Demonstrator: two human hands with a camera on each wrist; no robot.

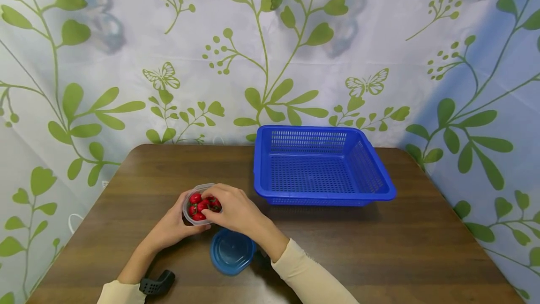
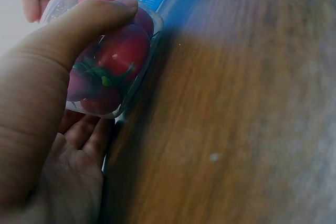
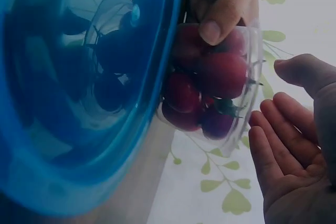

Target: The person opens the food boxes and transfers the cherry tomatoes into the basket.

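Note:
My left hand [image 1: 174,223] grips a small clear plastic container [image 1: 184,209], its thumb [image 2: 79,24] laid along the wall. Inside are several red cherry tomatoes [image 1: 196,198] with green stems. Over the container's mouth reaches my right hand [image 1: 234,208], thumb and fingers apart. In the right wrist view those fingers [image 3: 283,135] are loosely bent, with nothing seen between them and the thumb. A round, translucent blue lid [image 1: 233,251] lies on the table below the right hand and looms large at the left of the right wrist view.
A blue perforated plastic basket [image 1: 322,196] stands at the back of the wooden table [image 1: 379,257], right of the hands. A black strap-like device [image 1: 158,283] sits at the left wrist. Behind the table hangs a leaf-patterned cloth [image 1: 211,83].

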